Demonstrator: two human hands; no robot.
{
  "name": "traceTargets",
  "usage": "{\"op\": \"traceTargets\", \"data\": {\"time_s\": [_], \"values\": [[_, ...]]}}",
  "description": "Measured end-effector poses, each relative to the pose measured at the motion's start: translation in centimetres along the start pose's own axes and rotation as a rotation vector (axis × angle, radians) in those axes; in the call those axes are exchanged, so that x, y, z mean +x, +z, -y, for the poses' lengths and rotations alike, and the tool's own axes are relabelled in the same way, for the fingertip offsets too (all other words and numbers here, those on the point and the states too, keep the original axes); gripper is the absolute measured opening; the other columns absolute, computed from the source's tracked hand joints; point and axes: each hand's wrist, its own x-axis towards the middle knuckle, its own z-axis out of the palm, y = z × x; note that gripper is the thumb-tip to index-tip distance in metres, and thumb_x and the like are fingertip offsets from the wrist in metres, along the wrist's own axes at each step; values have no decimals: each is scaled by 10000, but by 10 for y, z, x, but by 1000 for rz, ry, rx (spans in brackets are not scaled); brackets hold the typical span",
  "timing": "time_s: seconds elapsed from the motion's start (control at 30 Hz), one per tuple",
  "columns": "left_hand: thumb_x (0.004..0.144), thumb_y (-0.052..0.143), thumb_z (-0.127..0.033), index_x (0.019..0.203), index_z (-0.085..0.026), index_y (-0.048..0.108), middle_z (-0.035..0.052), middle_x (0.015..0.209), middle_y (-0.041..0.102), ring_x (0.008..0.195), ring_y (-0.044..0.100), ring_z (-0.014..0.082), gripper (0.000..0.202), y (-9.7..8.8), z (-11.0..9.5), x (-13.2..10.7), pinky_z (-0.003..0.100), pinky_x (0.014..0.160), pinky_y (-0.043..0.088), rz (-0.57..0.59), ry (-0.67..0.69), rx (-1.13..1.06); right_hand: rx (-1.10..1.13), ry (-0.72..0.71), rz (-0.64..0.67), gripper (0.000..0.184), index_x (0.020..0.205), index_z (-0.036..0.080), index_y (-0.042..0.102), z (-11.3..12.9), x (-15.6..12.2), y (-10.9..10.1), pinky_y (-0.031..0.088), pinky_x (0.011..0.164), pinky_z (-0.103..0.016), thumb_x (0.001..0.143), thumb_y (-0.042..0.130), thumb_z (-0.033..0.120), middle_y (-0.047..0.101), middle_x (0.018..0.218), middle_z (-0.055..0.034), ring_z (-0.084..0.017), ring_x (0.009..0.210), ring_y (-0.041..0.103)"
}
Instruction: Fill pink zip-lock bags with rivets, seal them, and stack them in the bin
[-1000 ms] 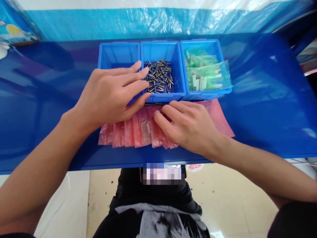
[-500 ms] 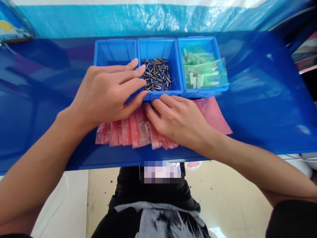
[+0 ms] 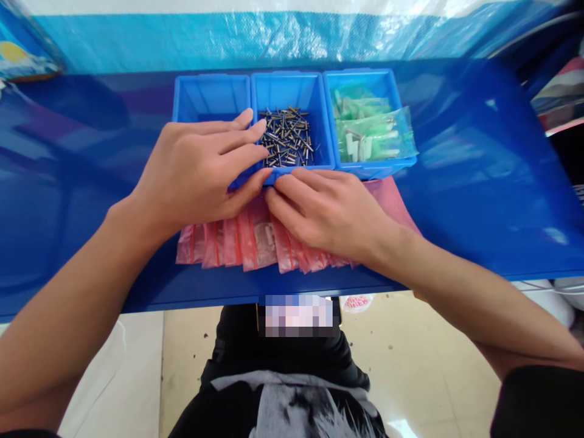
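My left hand [image 3: 196, 167] reaches across the front of the left blue bin [image 3: 212, 94], palm down with the fingers stretched out. Its fingertips meet the near left edge of the middle blue bin [image 3: 322, 115], which holds many small metal rivets [image 3: 287, 137]. Beside that bin's front wall, my right hand [image 3: 326, 210] has its fingers curled and pressed together; what they pinch is hidden. Beneath both hands lies a row of overlapping pink zip bags [image 3: 232, 246], one with a small pale piece [image 3: 269, 234] inside.
The right blue bin [image 3: 401, 163] is filled with green-tinted plastic bags [image 3: 374, 131] of white and metal parts, one overhanging its rim. All bins stand on a blue table [image 3: 465, 201]. A blue and white sheet [image 3: 228, 39] hangs behind. A phone [image 3: 337, 313] lies on my lap.
My right hand has shifted slightly up and its wrist now covers more of the pink bag at the right. The bins sit a little further left in view. My left hand stays put.
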Motion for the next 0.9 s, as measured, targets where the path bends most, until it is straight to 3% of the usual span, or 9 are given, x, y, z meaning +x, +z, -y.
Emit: {"op": "traceTargets", "data": {"time_s": [0.1,0.2,0.3,0.4,0.63,0.8,0.9], "values": [[1122,471,-338,1285,-193,649,19,1453,720,1350,705,297,282,-1,0,0,478,1000,714,-7,8,-10,118,25,-168,372,1146,161,725,-7,-5,-6,493,719,-320,1141,354,133,737,1012,-61,-169,908,677],[1108,505,-312,1272,-174,644,39,1418,740,1343,709,299,256,-1,1,0,462,989,717,-32,34,-7,601,173,-321,214,1250,187,664,-11,-9,-10,589,827,-312,1098,516,164,723,1072,-46,-154,944,699],[1104,509,-310,1276,-184,633,22,1395,751,1327,716,303,247,1,2,1,451,959,723,-42,40,12,1214,275,-347,236,1237,182,630,-14,-8,-12,659,774,-313,1008,662,135,692,978,2,-140,826,728],[1111,489,-316,1298,-201,621,7,1410,743,1322,719,296,256,1,2,1,451,949,725,-36,23,20,1521,301,-322,264,1222,158,662,-17,-6,-12,696,717,-290,969,720,111,688,950,19,-132,766,767],[1125,506,-338,1262,-198,614,20,1434,732,1344,711,282,224,-1,-1,0,461,974,723,-18,8,-5,1770,327,-163,190,1104,167,674,-20,-6,-12,663,643,-197,980,800,236,758,806,45,-118,672,784],[1123,479,-348,1285,-218,621,-8,1478,704,1357,702,281,252,-1,0,0,473,977,721,-3,-6,-8,1696,395,-177,195,1005,182,644,-20,-8,-15,623,597,-191,984,804,290,751,803,54,-100,626,754],[1106,532,-327,1282,-203,633,42,1440,728,1315,730,298,237,0,0,0,469,940,736,-39,21,0,1608,434,-167,266,959,198,602,-22,-9,-14,622,585,-233,983,812,360,790,908,7,-120,660,760]]}}
